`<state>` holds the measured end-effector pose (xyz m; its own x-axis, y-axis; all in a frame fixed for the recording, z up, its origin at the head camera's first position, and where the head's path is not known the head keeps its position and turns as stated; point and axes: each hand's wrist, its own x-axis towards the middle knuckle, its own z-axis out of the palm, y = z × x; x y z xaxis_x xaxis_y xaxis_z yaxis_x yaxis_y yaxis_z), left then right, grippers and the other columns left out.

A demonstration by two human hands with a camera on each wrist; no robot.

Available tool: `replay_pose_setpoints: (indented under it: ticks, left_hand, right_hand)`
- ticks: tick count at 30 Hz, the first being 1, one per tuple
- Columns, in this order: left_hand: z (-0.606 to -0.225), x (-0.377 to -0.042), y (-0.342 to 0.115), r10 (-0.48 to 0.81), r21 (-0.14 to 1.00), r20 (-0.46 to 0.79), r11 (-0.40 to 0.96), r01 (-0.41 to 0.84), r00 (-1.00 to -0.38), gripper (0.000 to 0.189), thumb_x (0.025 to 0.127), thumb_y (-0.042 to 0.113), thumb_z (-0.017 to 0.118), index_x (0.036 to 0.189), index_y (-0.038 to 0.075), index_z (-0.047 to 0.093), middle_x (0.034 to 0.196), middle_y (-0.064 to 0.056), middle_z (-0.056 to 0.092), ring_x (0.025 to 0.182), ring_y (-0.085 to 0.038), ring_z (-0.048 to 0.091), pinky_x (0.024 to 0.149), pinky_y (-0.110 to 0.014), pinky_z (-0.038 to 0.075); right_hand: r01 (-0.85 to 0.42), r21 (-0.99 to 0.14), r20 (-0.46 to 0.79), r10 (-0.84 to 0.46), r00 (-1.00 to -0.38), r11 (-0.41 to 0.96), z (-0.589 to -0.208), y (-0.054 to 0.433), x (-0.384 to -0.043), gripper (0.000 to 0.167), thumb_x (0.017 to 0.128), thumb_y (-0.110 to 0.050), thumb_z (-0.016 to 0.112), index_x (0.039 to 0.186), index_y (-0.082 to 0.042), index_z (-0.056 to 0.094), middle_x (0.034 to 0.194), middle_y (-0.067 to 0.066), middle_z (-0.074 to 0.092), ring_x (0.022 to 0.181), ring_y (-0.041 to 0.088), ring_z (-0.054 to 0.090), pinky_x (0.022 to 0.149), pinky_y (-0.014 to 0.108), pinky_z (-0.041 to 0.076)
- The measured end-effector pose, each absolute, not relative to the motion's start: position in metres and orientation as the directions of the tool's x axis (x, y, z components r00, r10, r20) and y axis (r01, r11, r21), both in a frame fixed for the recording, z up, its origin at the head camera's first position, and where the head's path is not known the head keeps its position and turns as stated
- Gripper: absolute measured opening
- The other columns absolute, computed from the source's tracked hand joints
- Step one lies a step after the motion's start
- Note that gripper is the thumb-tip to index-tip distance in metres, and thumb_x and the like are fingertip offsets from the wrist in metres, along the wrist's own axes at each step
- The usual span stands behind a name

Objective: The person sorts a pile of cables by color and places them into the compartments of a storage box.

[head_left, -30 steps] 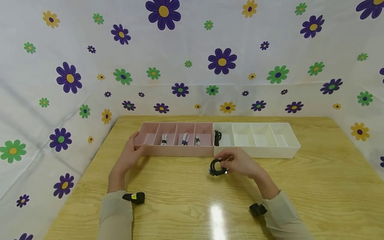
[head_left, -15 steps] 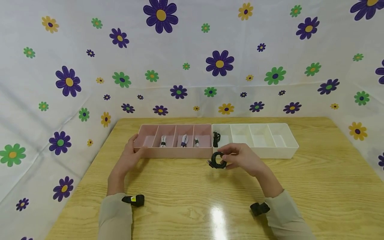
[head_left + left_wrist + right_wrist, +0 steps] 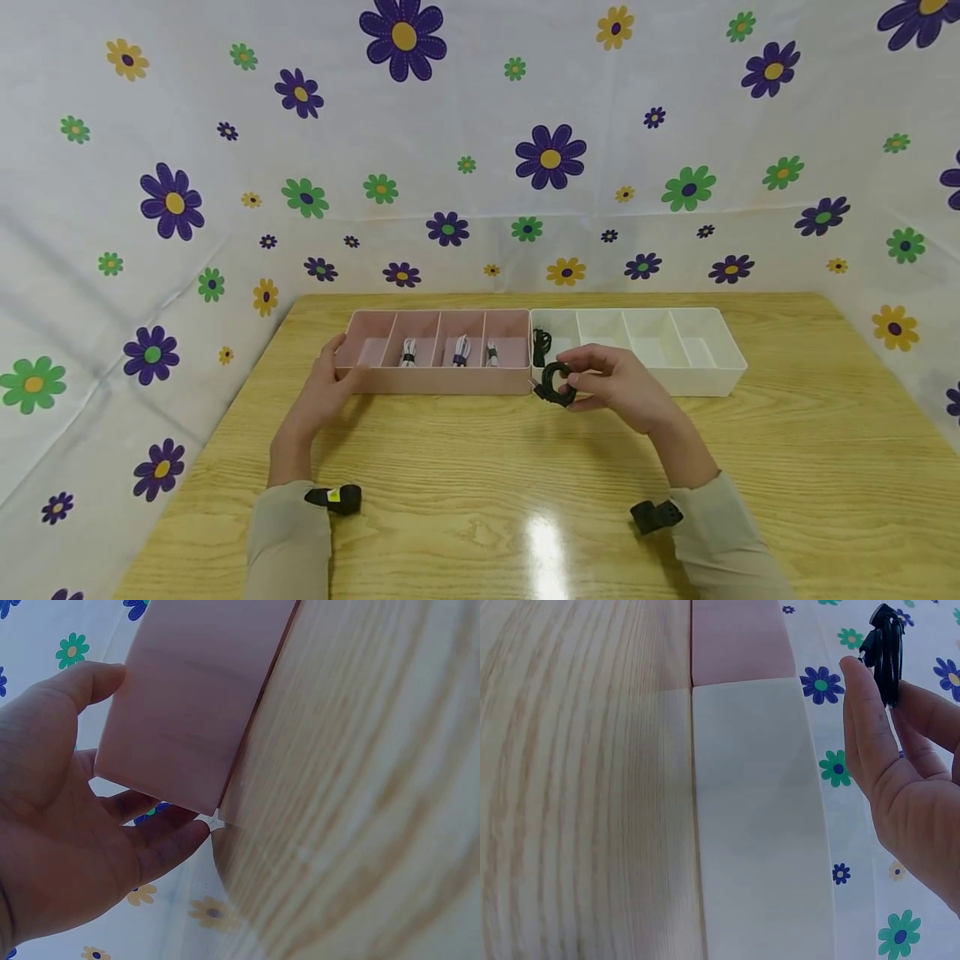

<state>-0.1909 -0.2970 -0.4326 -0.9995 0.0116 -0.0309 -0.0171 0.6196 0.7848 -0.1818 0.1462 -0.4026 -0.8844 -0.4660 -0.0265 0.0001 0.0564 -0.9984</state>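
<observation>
My right hand (image 3: 626, 387) pinches a coiled black cable (image 3: 889, 660) between thumb and fingers. In the head view the coil hangs just before the front wall of the white divided box (image 3: 667, 382), near its left end. At the far left end of the pink divided box (image 3: 435, 382), my left hand (image 3: 318, 392) grips the corner. In the left wrist view the thumb touches the box's top edge and the fingers bend round its end. Bundled white cables (image 3: 461, 352) lie in three pink compartments; the leftmost holds none. Another black cable (image 3: 542, 345) lies in the leftmost white compartment.
The two boxes stand end to end across the back of the wooden table (image 3: 450, 483). A white cloth (image 3: 480, 108) printed with flowers hangs behind and at the sides. Small black cameras (image 3: 656, 517) sit on both wrists.
My right hand has lifted the coiled black cable off from low over the table, up and forward to the white box's rim height. The left hand stays at the pink box.
</observation>
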Motion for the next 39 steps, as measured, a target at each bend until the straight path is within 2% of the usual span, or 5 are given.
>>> replay_pose_setpoints:
  ticks: [2, 10, 17, 29, 39]
  left_hand:
    - [-0.433, -0.191, -0.297, 0.009, 0.785, -0.033, 0.619, -0.021, -0.999, 0.077, 0.104, 0.032, 0.049, 0.159, 0.008, 0.001, 0.160, -0.030, 0.009, 0.146, -0.046, 0.017, 0.115, -0.062, 0.019]
    - [-0.433, -0.190, -0.298, 0.000, 0.790, -0.036, 0.613, -0.028, -0.999, 0.077, 0.103, 0.030, 0.049, 0.159, 0.008, 0.001, 0.159, -0.030, 0.011, 0.143, -0.046, 0.022, 0.115, -0.062, 0.021]
    - [-0.434, -0.191, -0.298, 0.006, 0.790, -0.019, 0.613, -0.012, -1.000, 0.076, 0.104, 0.026, 0.049, 0.159, 0.007, 0.001, 0.160, -0.030, 0.010, 0.144, -0.046, 0.020, 0.115, -0.062, 0.020]
    - [-0.433, -0.190, -0.297, 0.010, 0.786, -0.028, 0.619, -0.016, -1.000, 0.078, 0.103, 0.032, 0.050, 0.159, 0.008, 0.001, 0.160, -0.029, 0.010, 0.145, -0.046, 0.019, 0.115, -0.062, 0.019]
    - [-0.434, -0.191, -0.298, 0.013, 0.791, -0.020, 0.611, -0.008, -1.000, 0.077, 0.104, 0.031, 0.050, 0.159, 0.007, 0.002, 0.160, -0.030, 0.010, 0.146, -0.046, 0.017, 0.116, -0.062, 0.018]
  right_hand:
    - [0.002, -0.999, -0.024, -0.461, -0.887, 0.047, -0.401, 0.147, -0.181, 0.036, 0.099, 0.001, 0.054, 0.133, 0.012, 0.051, 0.117, 0.028, 0.060, 0.094, 0.016, 0.068, 0.079, 0.037, 0.059]
    - [0.002, -1.000, 0.006, -0.450, -0.893, -0.017, -0.405, 0.151, -0.185, 0.038, 0.097, 0.004, 0.055, 0.134, 0.012, 0.050, 0.114, 0.003, 0.064, 0.096, 0.015, 0.069, 0.079, 0.035, 0.059]
    - [-0.006, -1.000, 0.018, -0.435, -0.900, -0.029, -0.405, 0.152, -0.185, 0.038, 0.096, 0.004, 0.056, 0.133, 0.013, 0.050, 0.114, 0.004, 0.063, 0.099, 0.021, 0.069, 0.078, 0.034, 0.059]
    - [0.012, -0.996, 0.022, -0.371, -0.928, -0.089, -0.407, 0.161, -0.187, 0.041, 0.097, 0.006, 0.055, 0.136, 0.013, 0.046, 0.117, 0.010, 0.058, 0.098, 0.016, 0.067, 0.080, 0.028, 0.058]
    - [0.014, -0.986, 0.043, -0.325, -0.945, -0.168, -0.407, 0.170, -0.189, 0.033, 0.098, 0.005, 0.053, 0.123, -0.011, 0.066, 0.112, 0.005, 0.059, 0.097, 0.014, 0.065, 0.081, 0.028, 0.058]
